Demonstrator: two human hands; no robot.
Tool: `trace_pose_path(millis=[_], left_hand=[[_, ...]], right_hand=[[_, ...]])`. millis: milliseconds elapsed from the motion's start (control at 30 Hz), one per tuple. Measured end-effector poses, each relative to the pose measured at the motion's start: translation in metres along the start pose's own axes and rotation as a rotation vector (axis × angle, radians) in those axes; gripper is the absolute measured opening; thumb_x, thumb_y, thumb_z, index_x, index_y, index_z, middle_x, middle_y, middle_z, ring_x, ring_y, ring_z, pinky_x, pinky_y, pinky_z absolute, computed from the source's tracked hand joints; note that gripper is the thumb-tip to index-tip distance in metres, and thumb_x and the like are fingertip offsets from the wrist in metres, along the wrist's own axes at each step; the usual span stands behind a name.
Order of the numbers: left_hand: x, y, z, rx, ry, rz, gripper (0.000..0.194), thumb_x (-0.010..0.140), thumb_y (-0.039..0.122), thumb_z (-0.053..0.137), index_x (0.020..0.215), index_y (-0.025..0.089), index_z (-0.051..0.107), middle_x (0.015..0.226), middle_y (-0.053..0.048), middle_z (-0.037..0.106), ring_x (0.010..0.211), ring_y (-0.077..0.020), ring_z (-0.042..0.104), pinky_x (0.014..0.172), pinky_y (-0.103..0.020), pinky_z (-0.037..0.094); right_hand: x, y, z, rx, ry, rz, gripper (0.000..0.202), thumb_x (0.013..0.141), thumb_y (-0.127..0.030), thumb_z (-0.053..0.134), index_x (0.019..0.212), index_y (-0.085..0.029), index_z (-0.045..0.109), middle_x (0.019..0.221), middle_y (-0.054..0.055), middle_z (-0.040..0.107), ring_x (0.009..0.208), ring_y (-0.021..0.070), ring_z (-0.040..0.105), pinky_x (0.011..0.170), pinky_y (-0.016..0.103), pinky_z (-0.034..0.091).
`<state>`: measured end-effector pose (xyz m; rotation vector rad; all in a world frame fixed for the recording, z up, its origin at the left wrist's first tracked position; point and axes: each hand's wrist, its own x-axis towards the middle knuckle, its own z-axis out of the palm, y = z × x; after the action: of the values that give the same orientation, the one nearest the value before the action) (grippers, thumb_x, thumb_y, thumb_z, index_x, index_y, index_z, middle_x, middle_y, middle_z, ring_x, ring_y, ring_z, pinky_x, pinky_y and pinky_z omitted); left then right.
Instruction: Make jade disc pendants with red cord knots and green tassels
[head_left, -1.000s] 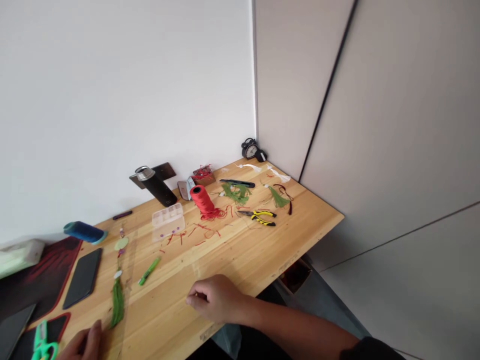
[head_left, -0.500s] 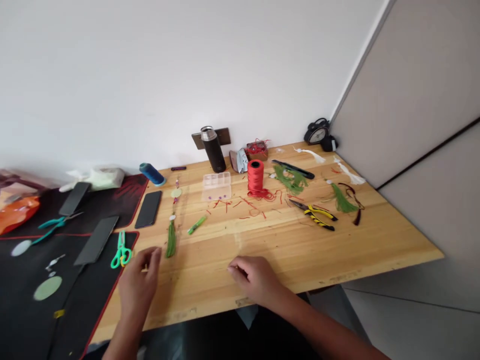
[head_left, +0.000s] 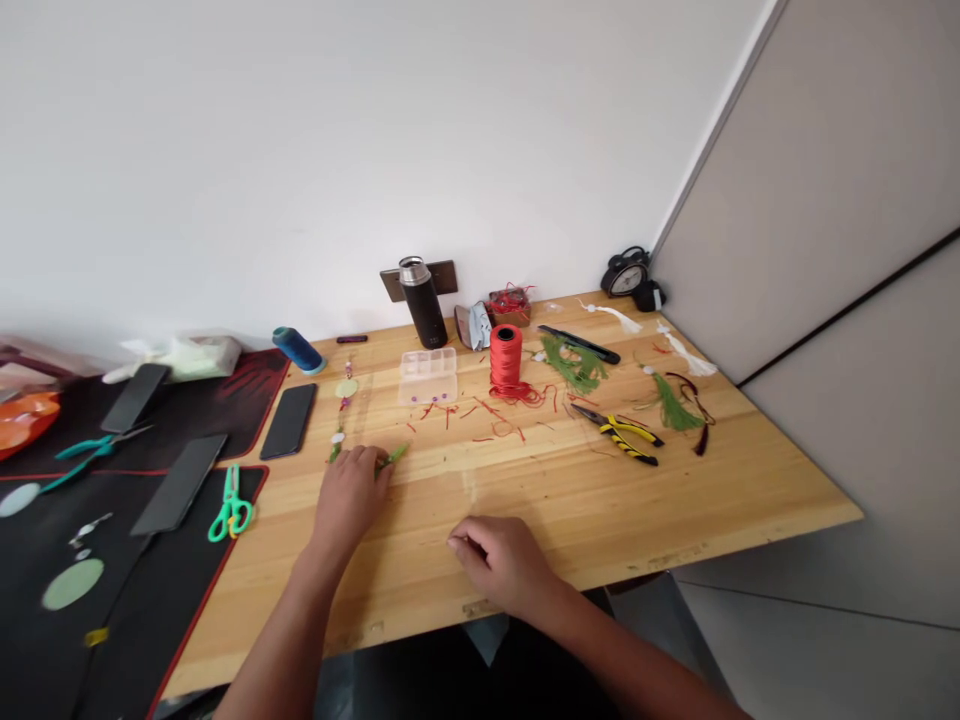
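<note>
My left hand (head_left: 351,496) reaches over the wooden table, its fingers closed round the near end of the green lighter-like stick (head_left: 397,454). The same hand covers most of the green tassel, whose white bead (head_left: 338,438) shows just beyond it. My right hand (head_left: 504,560) rests near the table's front edge, fingers curled, with what is inside them hidden. Beyond the hands stand a red thread spool (head_left: 506,358) and a clear compartment box (head_left: 428,377), with red thread scraps (head_left: 448,413) in front.
On the wooden table (head_left: 570,510) lie yellow-black pliers (head_left: 621,434), a black cutter (head_left: 579,344), green tassels (head_left: 574,364) and a phone (head_left: 289,420). A black bottle (head_left: 424,302) stands by the wall. Green scissors (head_left: 231,505) lie left on a dark mat (head_left: 172,590).
My left hand has moved forward and right, from beside the tassel onto the green stick, and now covers most of the tassel. The view has shifted slightly; my right hand stays curled in place.
</note>
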<state>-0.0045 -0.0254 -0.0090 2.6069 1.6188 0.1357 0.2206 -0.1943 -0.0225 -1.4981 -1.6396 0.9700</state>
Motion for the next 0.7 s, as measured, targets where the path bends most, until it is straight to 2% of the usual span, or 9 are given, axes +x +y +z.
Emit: trace_pose_path(millis=[133, 233, 367, 567, 700], left_hand=[[-0.006, 0.003, -0.006, 0.000, -0.043, -0.008, 0.030, 0.103, 0.034, 0.051, 0.098, 0.018, 0.076, 0.099, -0.014, 0.079, 0.098, -0.0327, 0.072, 0.088, -0.043, 0.049], [0.000, 0.004, -0.012, 0.054, -0.016, -0.049, 0.030, 0.103, 0.034, 0.051, 0.101, 0.017, 0.076, 0.102, -0.014, 0.080, 0.101, -0.0337, 0.072, 0.088, -0.043, 0.048], [0.023, 0.002, -0.018, 0.121, 0.013, -0.088, 0.034, 0.103, 0.033, 0.050, 0.111, 0.015, 0.078, 0.111, -0.018, 0.079, 0.111, -0.0364, 0.070, 0.094, -0.045, 0.047], [0.065, -0.003, -0.023, 0.207, 0.026, -0.236, 0.036, 0.103, 0.030, 0.047, 0.110, 0.011, 0.077, 0.118, -0.023, 0.078, 0.113, -0.0371, 0.071, 0.094, -0.047, 0.043], [0.074, 0.000, -0.020, 0.175, 0.035, -0.271, 0.037, 0.103, 0.036, 0.051, 0.115, 0.012, 0.077, 0.119, -0.022, 0.078, 0.114, -0.0366, 0.071, 0.096, -0.046, 0.043]], right_hand=[[0.001, -0.001, -0.002, 0.018, -0.019, -0.014, 0.023, 0.104, -0.031, 0.059, 0.094, -0.022, 0.078, 0.092, 0.005, 0.082, 0.084, 0.0194, 0.074, 0.076, 0.027, 0.045], [0.001, -0.001, -0.003, 0.030, -0.021, -0.014, 0.023, 0.104, -0.030, 0.059, 0.093, -0.022, 0.078, 0.091, 0.005, 0.082, 0.084, 0.0195, 0.074, 0.075, 0.027, 0.044], [0.000, 0.001, -0.002, 0.044, -0.008, -0.009, 0.022, 0.103, -0.029, 0.060, 0.091, -0.022, 0.077, 0.089, 0.004, 0.081, 0.082, 0.0190, 0.073, 0.074, 0.027, 0.043], [-0.001, 0.003, 0.000, 0.029, -0.010, -0.010, 0.023, 0.103, -0.031, 0.060, 0.091, -0.022, 0.077, 0.086, 0.004, 0.080, 0.078, 0.0185, 0.071, 0.070, 0.027, 0.041], [-0.002, 0.004, 0.000, 0.029, 0.004, -0.023, 0.023, 0.103, -0.031, 0.059, 0.092, -0.022, 0.077, 0.087, 0.004, 0.080, 0.078, 0.0182, 0.071, 0.071, 0.027, 0.041]])
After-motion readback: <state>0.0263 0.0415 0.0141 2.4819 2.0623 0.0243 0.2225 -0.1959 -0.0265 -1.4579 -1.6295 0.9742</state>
